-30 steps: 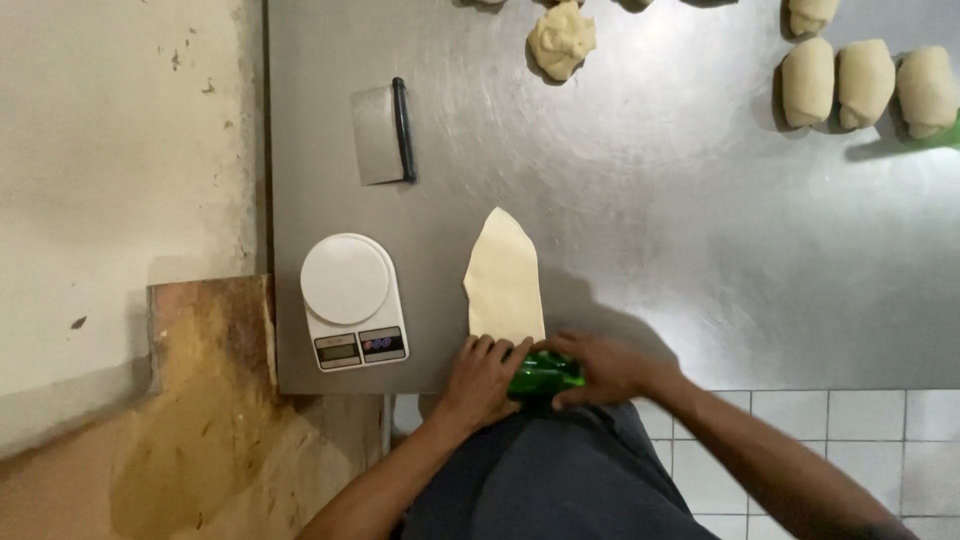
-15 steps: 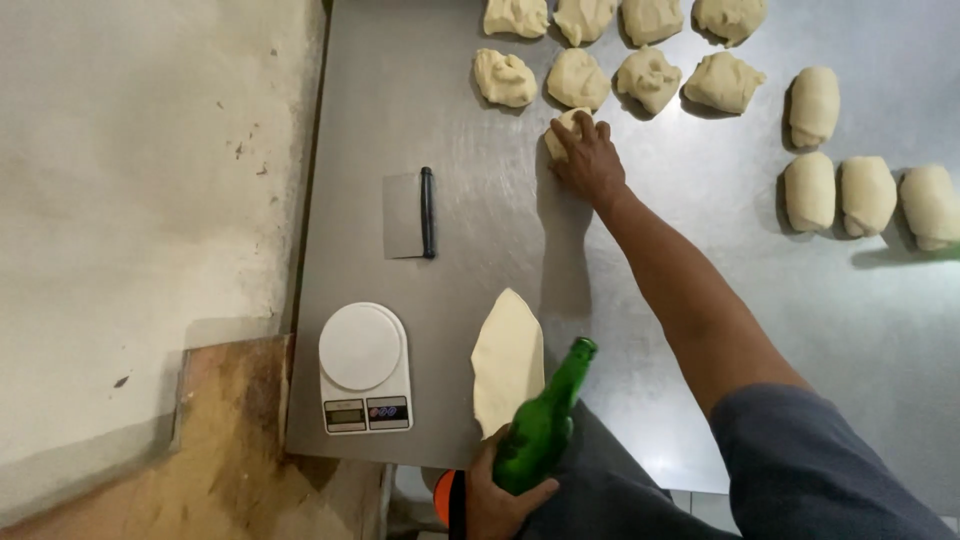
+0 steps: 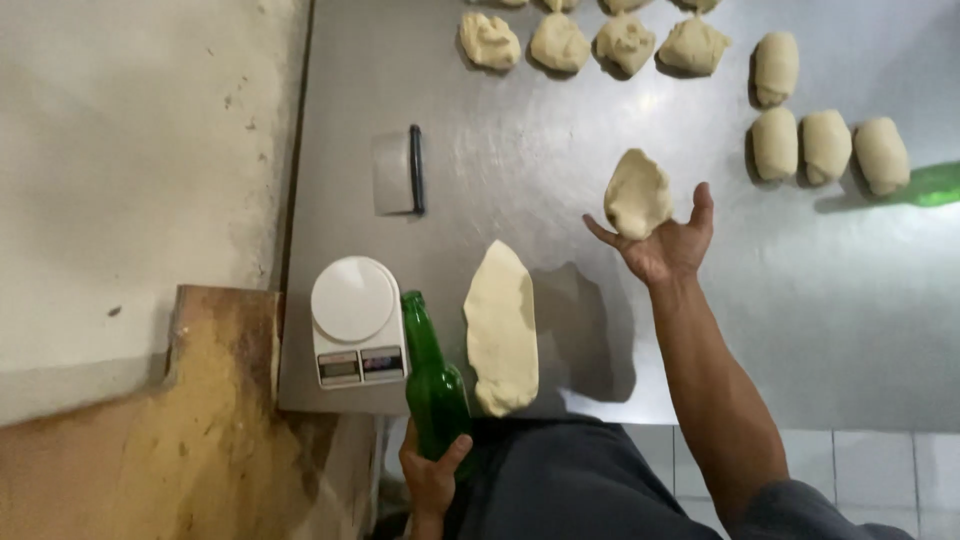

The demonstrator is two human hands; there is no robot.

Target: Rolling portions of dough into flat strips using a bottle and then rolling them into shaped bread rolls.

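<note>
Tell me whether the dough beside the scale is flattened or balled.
Flattened: the dough sheet lies spread as a long oval on the steel table, next to the scale.

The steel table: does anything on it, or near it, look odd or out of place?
Yes. The left hand grips a green glass bottle beside the flattened dough, an unusual thing among dough pieces. The right hand holds a dough ball above the table.

Green glass bottle [image 3: 435,385]; pale cream dough pieces [image 3: 637,192]; white scale [image 3: 356,320]; grey steel table [image 3: 560,120]; scraper [image 3: 398,171] grey, handle seemingly black; blurred green object [image 3: 930,184] at right.
</note>
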